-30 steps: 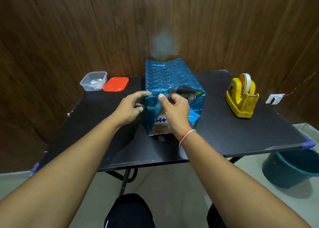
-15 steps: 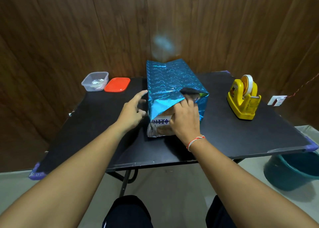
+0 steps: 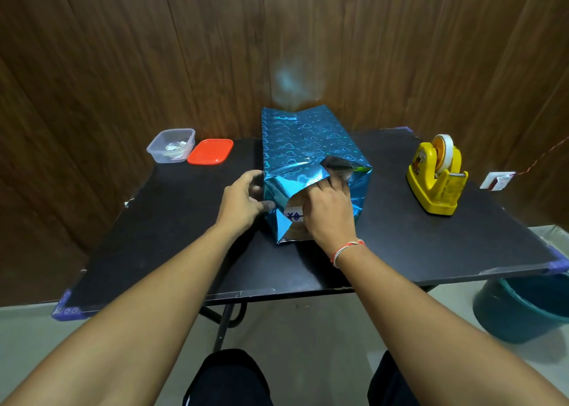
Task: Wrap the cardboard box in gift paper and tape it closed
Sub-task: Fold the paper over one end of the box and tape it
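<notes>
A cardboard box (image 3: 296,216) stood on the black bench (image 3: 172,221), mostly covered in shiny blue gift paper (image 3: 303,142); only a patch of brown card with blue print showed at the near end. The left hand (image 3: 241,202) rested against the box's left side, thumb touching the paper near the lower corner. The right hand (image 3: 329,208) pressed on the open near end, fingers tucked under a loose flap (how they lay beneath it could not be made out). A yellow tape dispenser (image 3: 437,179) sat well apart to the right. At the far left lay a clear plastic tub (image 3: 171,145) just beside its orange lid (image 3: 211,155). A teal bucket (image 3: 520,310) stood on the floor.
</notes>
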